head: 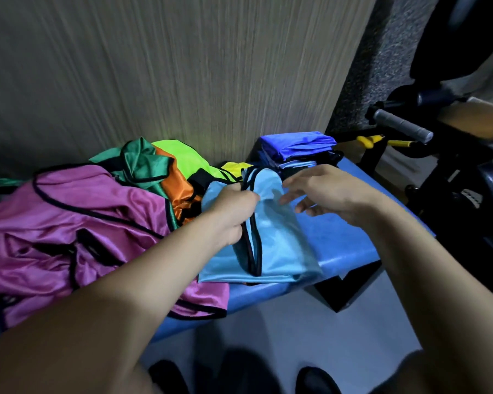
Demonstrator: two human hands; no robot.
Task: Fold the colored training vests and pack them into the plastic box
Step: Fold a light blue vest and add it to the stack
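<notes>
Here, the left hand [234,211] has its fingers curled round the black-trimmed edge of the light blue vest [271,245] on the bench [339,240]; the right hand [322,191] hovers open just beside; beyond the fingers sits a folded blue stack [296,146]; left lies a pink vest [77,223].

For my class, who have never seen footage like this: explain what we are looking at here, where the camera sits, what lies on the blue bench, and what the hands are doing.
There is no machine here. The one picture comes from a camera worn on a person's head, looking down at their own two bare arms.

The left hand grips the black-trimmed edge of a light blue vest, which lies partly folded on the blue bench. The right hand hovers over it with relaxed fingers, holding nothing.

To the left lies an unfolded heap: a pink vest, a dark green vest, an orange vest and a lime vest. Behind sits a stack of folded vests, dark blue on top. Gym equipment stands to the right. No plastic box is visible.
</notes>
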